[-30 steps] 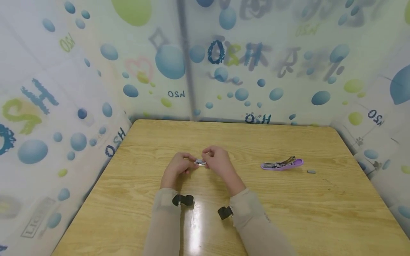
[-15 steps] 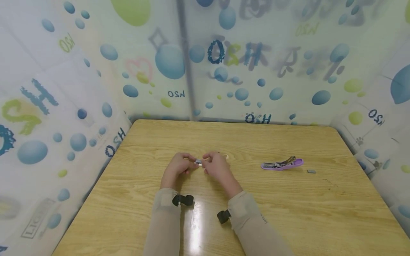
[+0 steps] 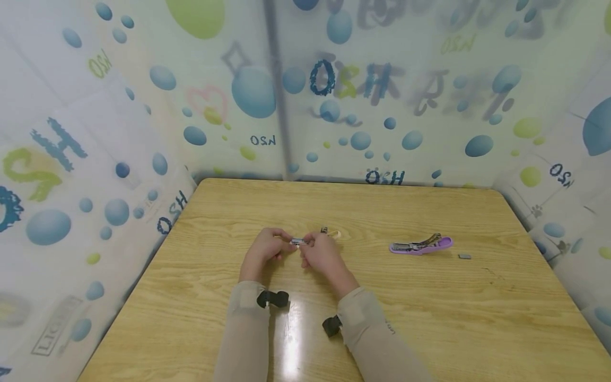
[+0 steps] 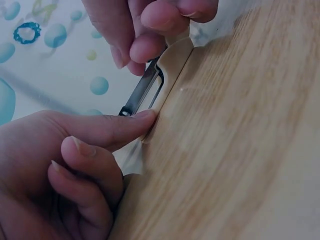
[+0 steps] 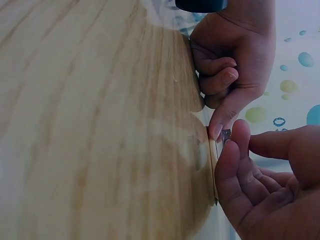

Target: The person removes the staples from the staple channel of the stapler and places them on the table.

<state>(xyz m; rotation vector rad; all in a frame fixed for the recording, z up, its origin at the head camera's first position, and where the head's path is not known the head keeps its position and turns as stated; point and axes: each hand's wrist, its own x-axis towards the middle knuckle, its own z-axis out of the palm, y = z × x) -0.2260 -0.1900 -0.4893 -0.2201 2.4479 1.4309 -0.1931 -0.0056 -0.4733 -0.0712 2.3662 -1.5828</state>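
A cream stapler (image 4: 175,62) lies opened up on the table between my hands, its metal rail (image 4: 141,91) bared. My left hand (image 3: 266,249) grips its front end; in the left wrist view the thumb presses down on the cream base. My right hand (image 3: 324,255) bends its fingers over the rail and pinches there. Whether a strip of staples is between those fingertips cannot be seen. The stapler's raised yellowish top (image 3: 335,234) shows behind the right hand. In the right wrist view the rail's tip (image 5: 226,134) peeks out beside the fingertips.
To the right lies a purple stapler (image 3: 420,246), also opened. Beside it is a small grey strip of staples (image 3: 464,256). The wooden table (image 3: 215,329) meets patterned curtains (image 3: 296,132) at the back and both sides.
My right hand has come down and shifted slightly right along the rail, uncovering the stapler's yellowish top behind it. The left hand has stayed in place.
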